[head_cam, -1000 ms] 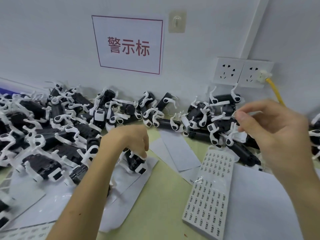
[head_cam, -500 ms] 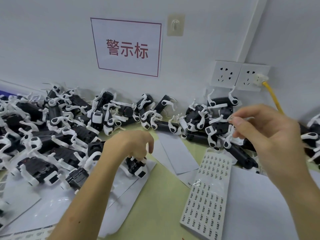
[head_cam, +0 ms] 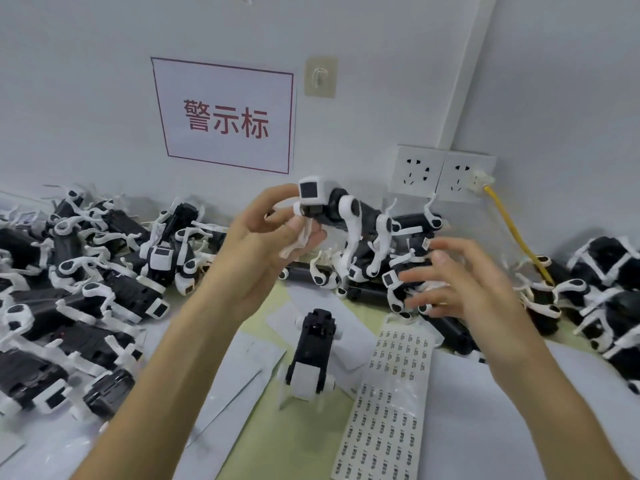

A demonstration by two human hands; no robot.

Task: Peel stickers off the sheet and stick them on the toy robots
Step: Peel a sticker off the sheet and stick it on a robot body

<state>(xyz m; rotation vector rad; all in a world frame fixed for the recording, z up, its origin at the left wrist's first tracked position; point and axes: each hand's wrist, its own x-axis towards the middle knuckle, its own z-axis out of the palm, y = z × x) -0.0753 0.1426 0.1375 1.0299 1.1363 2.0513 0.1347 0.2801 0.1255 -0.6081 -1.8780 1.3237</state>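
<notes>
Sticker sheet, white with rows of small printed labels (head_cam: 393, 389), lay nearest on the yellowish table (head_cam: 304, 445). Beyond it the right hand (head_cam: 460, 282), fingers spread, carried one small white sticker (head_cam: 426, 243) on a fingertip. The left hand (head_cam: 263, 244) gripped a raised black-and-white toy robot dog (head_cam: 346, 209) near its head. Steadying that robot, then pressing the sticker flat, would serve best.

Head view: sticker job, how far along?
Done: cannot tell; no applied sticker is legible on the piled black-and-white toy robots. In hand: the left hand grips a raised black-and-white toy robot dog; the right hand, fingers spread, seems to carry a small white sticker on a fingertip, not yet on the dog. Left: the white sticker sheet looks mostly full, and a lone robot lies beside it.
</notes>
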